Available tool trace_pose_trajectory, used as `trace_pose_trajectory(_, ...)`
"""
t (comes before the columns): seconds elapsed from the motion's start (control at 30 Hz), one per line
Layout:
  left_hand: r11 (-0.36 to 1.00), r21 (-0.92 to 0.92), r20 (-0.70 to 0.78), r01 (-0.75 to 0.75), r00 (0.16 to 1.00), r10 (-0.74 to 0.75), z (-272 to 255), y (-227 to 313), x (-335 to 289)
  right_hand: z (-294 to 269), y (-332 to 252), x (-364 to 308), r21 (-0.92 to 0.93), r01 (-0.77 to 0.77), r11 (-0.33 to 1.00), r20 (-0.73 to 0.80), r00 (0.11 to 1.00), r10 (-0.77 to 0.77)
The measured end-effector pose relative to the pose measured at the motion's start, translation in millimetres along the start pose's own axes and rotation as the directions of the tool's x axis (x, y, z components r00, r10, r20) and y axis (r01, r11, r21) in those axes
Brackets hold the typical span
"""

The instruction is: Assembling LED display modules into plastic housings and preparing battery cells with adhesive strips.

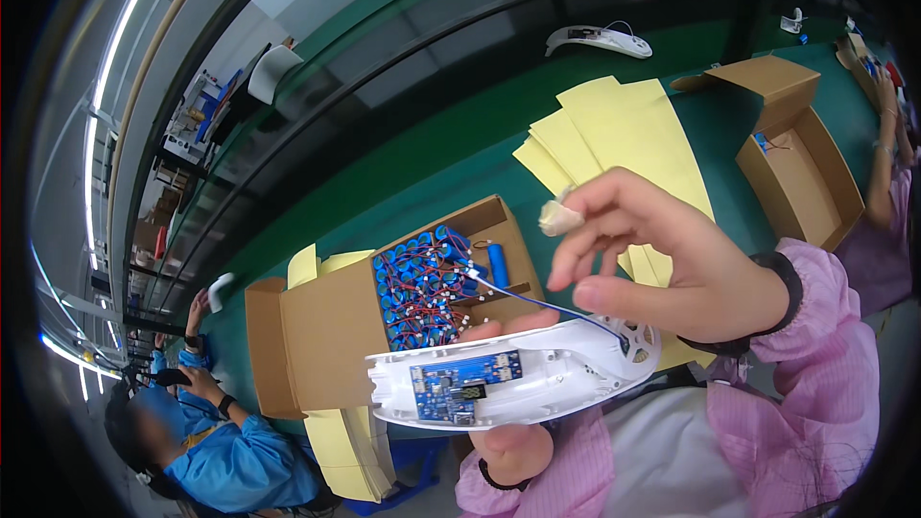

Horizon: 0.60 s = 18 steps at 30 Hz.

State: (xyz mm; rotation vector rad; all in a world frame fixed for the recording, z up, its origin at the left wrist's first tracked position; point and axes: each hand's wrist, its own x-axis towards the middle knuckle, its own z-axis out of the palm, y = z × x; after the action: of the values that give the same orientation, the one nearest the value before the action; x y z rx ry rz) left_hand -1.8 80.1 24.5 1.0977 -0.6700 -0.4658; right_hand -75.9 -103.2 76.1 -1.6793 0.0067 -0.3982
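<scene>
My left hand (513, 443) grips a white plastic housing half (556, 374), its thumb under the near edge and its fingertips at the far edge. Inside the housing is a blue circuit board (436, 388) with a small dark part on it. From the housing's right end a thin dark blue wire (537, 299) rises to a white connector over the battery box. Above that end hovers my right hand (662, 254), fingers curved and apart, with nothing held. A pale wrapping (559, 218) covers its index fingertip.
Just beyond the housing, a cardboard box (312, 345) holds many blue cylindrical batteries (417, 283) with red and black leads. Yellow sheets (633, 125) lie behind my right hand. Farther right is another open cardboard box (811, 173). Another white housing (600, 40) lies at the back; co-workers sit left and right.
</scene>
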Motion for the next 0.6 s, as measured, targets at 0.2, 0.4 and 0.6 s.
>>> trace_pose_trajectory(0.2, 0.997, -0.078, 0.065, 0.025, 0.998, -0.020, 6.1, -3.1, -9.8, 10.0, -6.0, 8.6, 0.083, -0.041, 0.996, -0.053, 0.998, 0.046)
trace_pose_trajectory(0.4, 0.995, 0.072, 0.032, -0.064, 0.998, 0.062, 2.2, -11.4, -13.9, 9.1, -8.3, 12.7, 0.155, -0.081, 0.984, -0.086, 0.992, 0.095)
trace_pose_trajectory(0.6, 0.994, 0.079, 0.077, -0.077, 0.995, 0.071, -2.6, -13.8, -13.5, 13.7, -12.7, 12.3, 0.146, -0.042, 0.988, -0.164, 0.984, 0.066)
